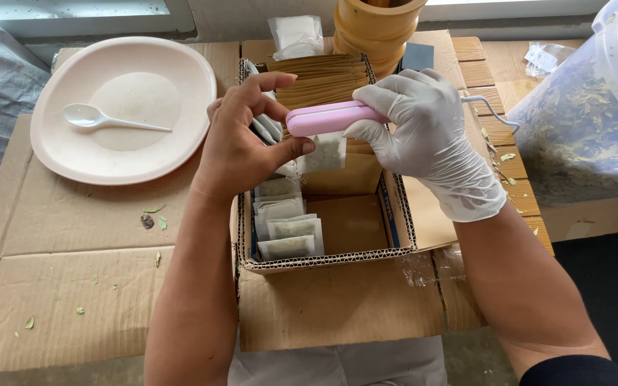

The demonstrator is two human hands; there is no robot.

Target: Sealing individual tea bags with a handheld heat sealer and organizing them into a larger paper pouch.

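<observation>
My right hand [427,136], in a white glove, squeezes a pink handheld sealer [330,118] shut over the top edge of a small white tea bag [325,152]. My bare left hand [241,139] pinches the left end of the sealer and the bag between thumb and fingers. Both hands hover above an open cardboard box [395,243]. Inside it, several filled tea bags [287,229] stand in a row along the left side.
A pale plate [66,143] with a white plastic spoon [94,118] lies at the left on flattened cardboard [73,286]. A clear tub of dried leaves [581,136] stands at the right. A wooden mortar [377,25] and a packet of empty bags [295,34] are behind the box.
</observation>
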